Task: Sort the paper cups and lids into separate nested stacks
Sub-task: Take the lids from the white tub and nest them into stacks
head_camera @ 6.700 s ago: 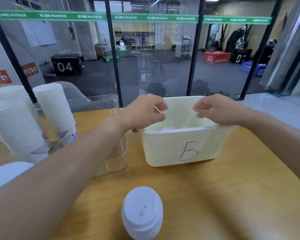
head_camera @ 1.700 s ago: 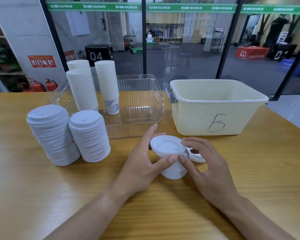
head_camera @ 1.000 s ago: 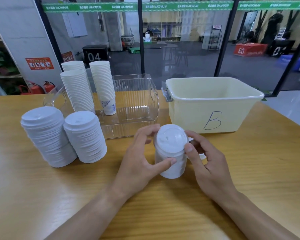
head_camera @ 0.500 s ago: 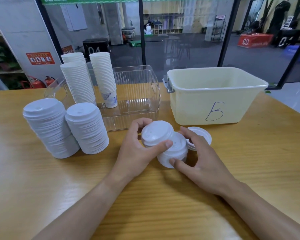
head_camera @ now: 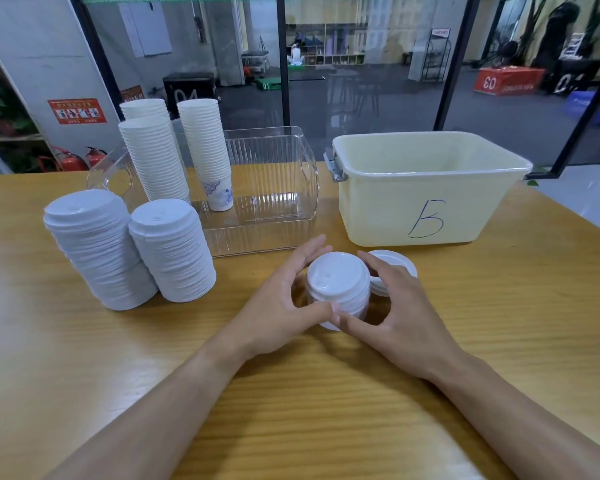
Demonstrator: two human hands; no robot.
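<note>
Both hands, left hand [head_camera: 284, 303] and right hand [head_camera: 395, 313], are grasping the small lid stack [head_camera: 338, 289] standing on the desk [head_camera: 291, 410], near the cream bin [head_camera: 430, 188]. Each grip is curling round the stack's sides. Squaring the lids evenly before lifting is advisable, lest the stack topple.

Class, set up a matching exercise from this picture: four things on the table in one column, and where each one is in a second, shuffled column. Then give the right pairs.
Things
1. paper cup stacks
2. two tall lid stacks
3. small lid stack
4. single lid

Places
A. flat on the table in front of the bin marked B
B. standing in the clear tray
C. between the left hand and right hand
D. on the table left of the clear tray's front

Pairs: 1-B, 2-D, 3-C, 4-A
</note>
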